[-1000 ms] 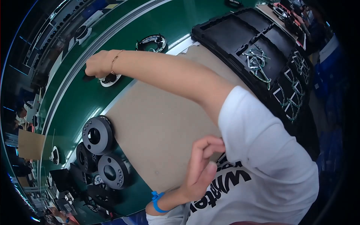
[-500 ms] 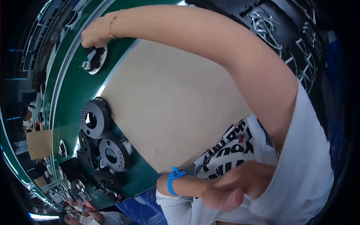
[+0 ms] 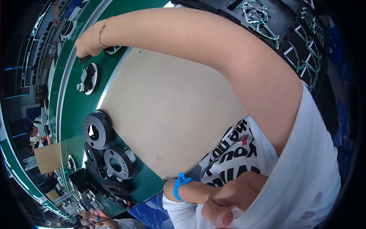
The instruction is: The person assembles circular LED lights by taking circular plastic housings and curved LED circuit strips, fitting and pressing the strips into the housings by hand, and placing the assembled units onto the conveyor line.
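My right arm reaches across the top of the view to the far left. At its end my right hand (image 3: 89,43) is closed over the green belt, and a small dark piece (image 3: 85,59) shows beneath the fingers; its kind is hidden. Just below that hand lies a white disc (image 3: 94,84) bearing a black part (image 3: 89,78) and a small whitish fitting. Partly behind my right wrist is a round dark item (image 3: 112,50) with green strands. My left hand (image 3: 228,196), blue strap (image 3: 177,187) on its wrist, is beside my right sleeve, thumb apart, fingertips partly covered.
A tan board (image 3: 171,99) lies before me. Several dark grey rings (image 3: 119,163) are stacked at its left corner, on the green surface (image 3: 146,183). A black tray (image 3: 284,23) with green-and-white looped cords stands at the upper right. A metal rail (image 3: 60,84) edges the belt. Other people work farther along.
My right hand has moved slightly left, away from the white disc, which now sits lower and uncovered. The round item with green strands has come into sight. The whole view has shifted a little.
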`<state>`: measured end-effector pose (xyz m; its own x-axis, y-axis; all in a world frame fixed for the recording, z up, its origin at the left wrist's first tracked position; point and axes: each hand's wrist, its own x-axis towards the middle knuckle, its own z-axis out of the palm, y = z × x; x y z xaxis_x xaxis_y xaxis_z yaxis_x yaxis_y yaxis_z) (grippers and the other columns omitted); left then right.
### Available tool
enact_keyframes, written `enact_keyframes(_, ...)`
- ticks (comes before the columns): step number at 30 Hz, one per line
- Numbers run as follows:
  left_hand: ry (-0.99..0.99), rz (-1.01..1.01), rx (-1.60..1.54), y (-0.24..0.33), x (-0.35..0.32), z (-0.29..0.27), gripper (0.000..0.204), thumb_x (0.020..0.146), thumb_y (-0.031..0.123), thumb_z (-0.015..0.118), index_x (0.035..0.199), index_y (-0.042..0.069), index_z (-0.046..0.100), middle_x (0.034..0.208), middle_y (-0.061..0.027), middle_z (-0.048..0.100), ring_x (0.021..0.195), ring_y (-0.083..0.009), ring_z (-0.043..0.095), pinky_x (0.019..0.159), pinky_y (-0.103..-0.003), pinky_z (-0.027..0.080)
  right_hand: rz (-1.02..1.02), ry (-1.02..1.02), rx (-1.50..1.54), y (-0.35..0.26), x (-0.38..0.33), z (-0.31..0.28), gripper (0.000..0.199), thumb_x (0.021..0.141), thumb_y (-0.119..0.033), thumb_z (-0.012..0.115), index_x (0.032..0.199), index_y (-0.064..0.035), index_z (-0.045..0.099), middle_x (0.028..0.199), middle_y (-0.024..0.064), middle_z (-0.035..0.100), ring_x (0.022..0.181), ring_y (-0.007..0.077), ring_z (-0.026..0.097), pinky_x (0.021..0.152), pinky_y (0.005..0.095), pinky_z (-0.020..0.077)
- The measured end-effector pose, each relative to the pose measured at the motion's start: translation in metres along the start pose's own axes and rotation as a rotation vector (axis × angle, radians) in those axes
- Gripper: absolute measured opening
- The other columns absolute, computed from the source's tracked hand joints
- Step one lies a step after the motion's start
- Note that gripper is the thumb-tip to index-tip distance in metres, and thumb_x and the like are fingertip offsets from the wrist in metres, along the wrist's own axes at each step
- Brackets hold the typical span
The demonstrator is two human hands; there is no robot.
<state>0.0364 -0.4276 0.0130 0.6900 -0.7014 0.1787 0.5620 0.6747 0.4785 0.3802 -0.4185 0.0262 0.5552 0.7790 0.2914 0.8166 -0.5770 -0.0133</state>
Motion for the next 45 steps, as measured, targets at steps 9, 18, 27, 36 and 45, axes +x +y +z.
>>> enact_keyframes(9,-0.253,0.213,-0.028,-0.026,-0.005,0.002,0.053,0.094,0.045,0.03,0.076,0.001,0.052,0.1,-0.0212,0.055,0.09,-0.035,0.051,0.083,-0.04,0.037,0.015,0.045,-0.015,-0.011,-0.001,-0.01,0.019,0.078,-0.007,0.054,0.095,-0.0058,0.061,0.092,0.0135,0.06,0.088,0.0324,0.06,0.066,0.0444,0.0506)
enact_keyframes(18,-0.247,0.224,-0.069,-0.04,-0.007,-0.007,0.054,0.094,0.045,0.028,0.082,-0.001,0.054,0.104,-0.0218,0.054,0.095,-0.0345,0.051,0.086,-0.04,0.036,0.1,0.012,0.01,-0.011,-0.03,-0.018,0.02,0.077,-0.006,0.054,0.097,-0.0066,0.061,0.095,0.0134,0.059,0.09,0.0322,0.06,0.069,0.0445,0.0508)
enact_keyframes(27,-0.279,0.252,-0.117,-0.048,-0.011,-0.01,0.056,0.095,0.044,0.025,0.088,-0.003,0.055,0.108,-0.0223,0.054,0.099,-0.0341,0.05,0.089,-0.04,0.036,0.104,0.018,-0.002,-0.008,-0.037,-0.015,0.019,0.077,-0.007,0.057,0.095,-0.007,0.061,0.095,0.0128,0.06,0.091,0.0318,0.06,0.07,0.0441,0.0509)
enact_keyframes(36,-0.313,0.264,-0.213,-0.056,-0.012,-0.009,0.058,0.095,0.043,0.023,0.094,-0.005,0.056,0.111,-0.0229,0.054,0.103,-0.0336,0.05,0.092,-0.04,0.035,0.128,0.043,0.015,-0.005,-0.054,-0.016,0.018,0.076,-0.005,0.056,0.093,-0.0056,0.061,0.09,0.0133,0.06,0.087,0.0324,0.061,0.067,0.0431,0.0511)
enact_keyframes(45,0.198,-0.15,-0.222,-0.025,-0.031,-0.043,0.067,0.094,0.049,0.014,0.134,-0.001,0.035,0.137,-0.0157,0.039,0.128,-0.0321,0.036,0.106,-0.046,0.027,-0.071,0.186,0.385,-0.045,-0.084,-0.008,0.014,0.079,-0.013,0.059,0.08,0.0014,0.059,0.078,0.0175,0.06,0.078,0.0345,0.059,0.064,0.0438,0.0468)
